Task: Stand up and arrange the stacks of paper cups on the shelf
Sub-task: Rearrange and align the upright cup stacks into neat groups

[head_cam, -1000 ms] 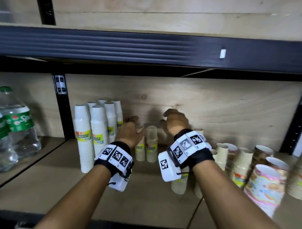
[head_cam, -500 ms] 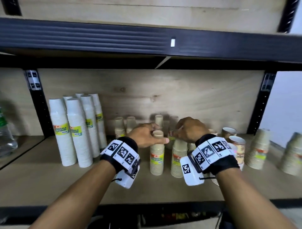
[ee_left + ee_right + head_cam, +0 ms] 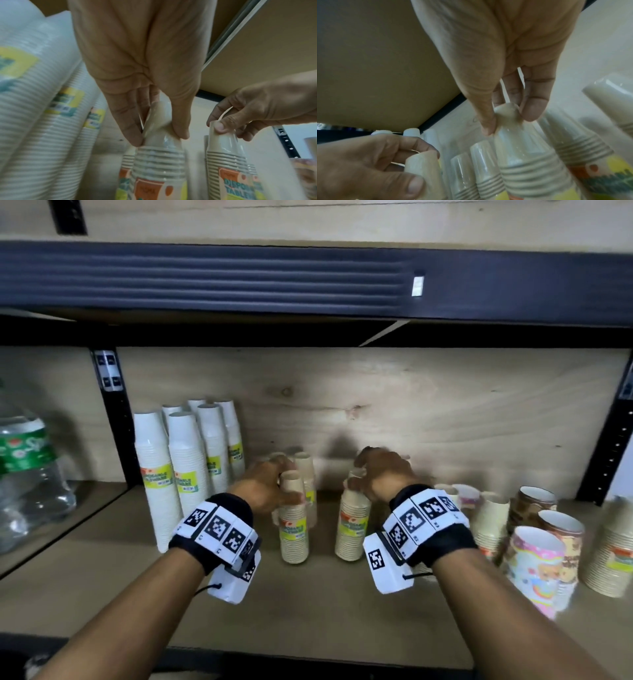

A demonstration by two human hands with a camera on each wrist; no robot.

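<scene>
Two beige cup stacks with yellow-and-orange labels stand upright in the middle of the wooden shelf (image 3: 325,611). My left hand (image 3: 274,491) pinches the top of the left beige stack (image 3: 294,529) (image 3: 159,159) between thumb and fingers. My right hand (image 3: 380,477) pinches the top of the right beige stack (image 3: 352,529) (image 3: 527,155) the same way. More beige stacks (image 3: 306,470) stand behind them against the back board. The right hand (image 3: 240,119) also shows in the left wrist view, and the left hand (image 3: 376,162) in the right wrist view.
Tall white cup stacks (image 3: 185,463) stand upright at the left by a black upright post (image 3: 116,419). Clear soda bottles (image 3: 27,474) sit beyond it. Patterned and beige cup stacks (image 3: 534,563) crowd the right end. The upper shelf beam (image 3: 239,278) hangs overhead.
The hands have spread apart, each with its own beige stack, so the two stacks now stand with a gap between them. The head view has shifted left.
</scene>
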